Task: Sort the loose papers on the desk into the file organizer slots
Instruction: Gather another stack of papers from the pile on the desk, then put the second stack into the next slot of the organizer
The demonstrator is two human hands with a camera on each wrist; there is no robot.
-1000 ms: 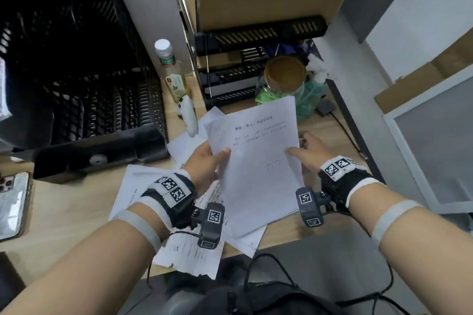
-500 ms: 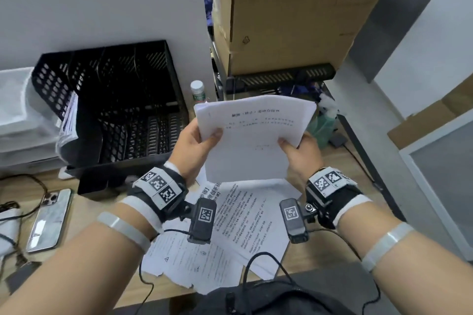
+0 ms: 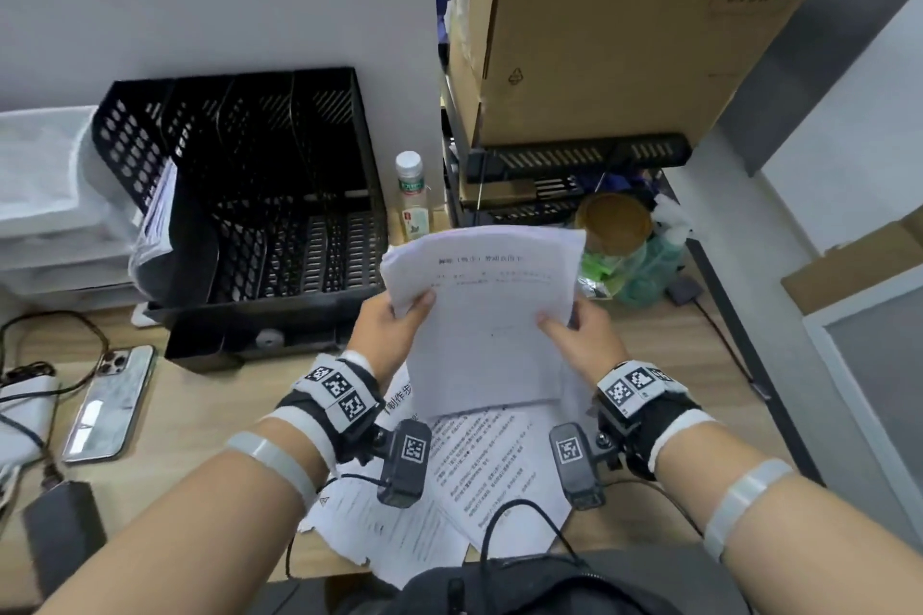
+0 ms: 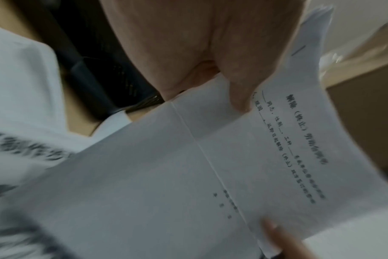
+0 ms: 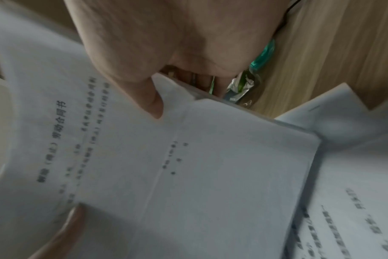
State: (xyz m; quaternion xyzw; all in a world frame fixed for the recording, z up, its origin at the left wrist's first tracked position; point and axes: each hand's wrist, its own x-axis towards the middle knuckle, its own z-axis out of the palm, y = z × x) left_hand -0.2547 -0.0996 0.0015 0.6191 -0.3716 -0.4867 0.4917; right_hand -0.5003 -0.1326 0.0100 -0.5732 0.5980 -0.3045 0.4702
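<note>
sheet (image 3: 492,315) | pinched at side edges by left hand (image 3: 387,330) and right hand (image 3: 582,340), thumbs on top | long axis upright | organizer (image 3: 249,215) lies left, nearer left hand

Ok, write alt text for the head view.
Both hands, left hand and right hand, hold a printed sheet above loose papers on a wooden desk. A black file organizer stands behind to the left, a phone beside it.
</note>
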